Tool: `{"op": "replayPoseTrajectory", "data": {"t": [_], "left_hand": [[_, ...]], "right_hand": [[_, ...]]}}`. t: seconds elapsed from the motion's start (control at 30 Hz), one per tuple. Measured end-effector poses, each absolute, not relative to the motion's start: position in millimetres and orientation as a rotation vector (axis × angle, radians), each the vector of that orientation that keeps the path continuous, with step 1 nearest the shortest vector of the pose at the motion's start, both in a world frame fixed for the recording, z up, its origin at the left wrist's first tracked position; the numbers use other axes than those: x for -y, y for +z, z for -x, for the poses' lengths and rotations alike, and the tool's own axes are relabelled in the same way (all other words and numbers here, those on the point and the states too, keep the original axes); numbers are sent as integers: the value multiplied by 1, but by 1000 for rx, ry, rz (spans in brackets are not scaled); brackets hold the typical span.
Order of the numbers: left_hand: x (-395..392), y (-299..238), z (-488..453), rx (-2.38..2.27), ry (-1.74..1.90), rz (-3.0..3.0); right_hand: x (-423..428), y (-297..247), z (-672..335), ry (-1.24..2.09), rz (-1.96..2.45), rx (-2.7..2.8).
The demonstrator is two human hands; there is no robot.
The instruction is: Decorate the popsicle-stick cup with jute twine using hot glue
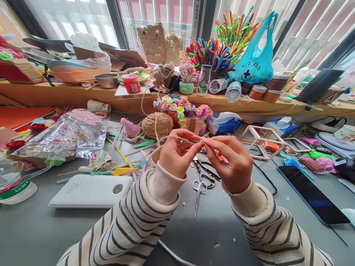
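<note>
Both hands are raised over the middle of the table with their fingertips meeting. My left hand (177, 153) is closed, pinching a strand of jute twine (184, 139) between thumb and fingers. My right hand (233, 160) pinches at the same spot, on the twine's end; the fingertips hide exactly how it is held. From my left hand the twine loops back toward a ball of jute twine (156, 125) behind it. Below the hands lie small silver scissors (198, 195) and larger black-handled scissors (204, 175).
A white power bank (91, 191) lies at left, a black phone (312, 194) at right. Behind my right hand stands a wooden stick frame (263, 142). Crochet flowers (177, 105) and tissue packs (224, 123) sit farther back, below a crowded shelf (177, 100) holding a blue plastic bag (256, 61).
</note>
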State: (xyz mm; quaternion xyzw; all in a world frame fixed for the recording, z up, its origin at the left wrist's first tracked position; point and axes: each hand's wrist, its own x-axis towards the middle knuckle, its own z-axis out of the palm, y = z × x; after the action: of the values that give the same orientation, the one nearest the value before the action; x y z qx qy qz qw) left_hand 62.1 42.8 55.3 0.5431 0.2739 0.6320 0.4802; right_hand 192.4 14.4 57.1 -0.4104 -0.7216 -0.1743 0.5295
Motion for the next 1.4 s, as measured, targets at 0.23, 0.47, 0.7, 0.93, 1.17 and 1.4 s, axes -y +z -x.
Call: {"op": "replayPoseTrajectory", "data": {"t": [0.23, 0.47, 0.7, 0.93, 1.17, 1.4], "left_hand": [[-42, 56, -55, -847, 1698, -2169], [-40, 59, -53, -959, 1845, -2603], [-39, 47, -48, -971, 1784, -2731], [-40, 53, -52, -1011, 1828, -2820], [-42, 58, -54, -954, 1890, -2688], [-41, 61, -53, -927, 1894, -2488]], "right_hand": [[-17, 55, -193, -474, 1014, 1727], [-16, 56, -191, -454, 1036, 1725], [-16, 55, -191, -452, 1023, 1728], [-16, 55, -190, -444, 994, 1738], [-13, 56, -189, -341, 1023, 1699], [-10, 58, -188, 53, 1059, 1616]]}}
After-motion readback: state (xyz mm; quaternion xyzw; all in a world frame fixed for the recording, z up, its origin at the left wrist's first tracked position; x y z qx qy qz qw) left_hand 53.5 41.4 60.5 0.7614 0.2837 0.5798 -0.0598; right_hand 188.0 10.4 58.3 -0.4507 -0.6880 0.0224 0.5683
